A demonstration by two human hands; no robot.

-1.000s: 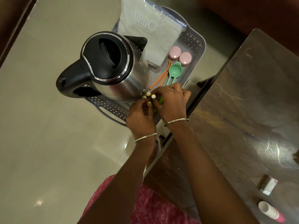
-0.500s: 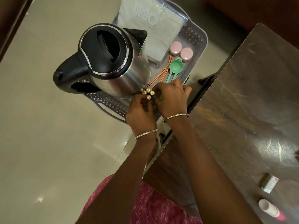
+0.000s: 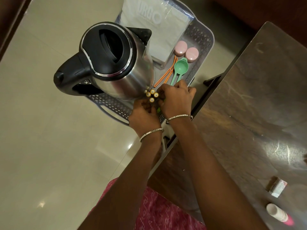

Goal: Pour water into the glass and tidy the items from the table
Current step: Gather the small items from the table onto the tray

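Several gold-topped batteries point(image 3: 152, 95) with green bodies stand upright in the near corner of a grey perforated basket point(image 3: 204, 36), right against the steel kettle point(image 3: 114, 63). My left hand point(image 3: 144, 114) pinches the nearest battery from below. My right hand point(image 3: 176, 100) closes around the batteries from the right and hides their sides. The kettle stands in the basket with its black lid shut and its handle pointing left. No glass is in view.
The basket sits on the pale floor beside the dark table point(image 3: 249, 117) and also holds a white packet point(image 3: 154, 22), two pink round lids point(image 3: 186, 51), a green spoon point(image 3: 181, 68) and an orange tool point(image 3: 166, 75). A small box point(image 3: 277, 187) and a white-pink tube point(image 3: 279, 214) lie on the table.
Both hands stay on the batteries by the kettle. The batteries now stand closer together against the kettle's base, and my view has shifted slightly.
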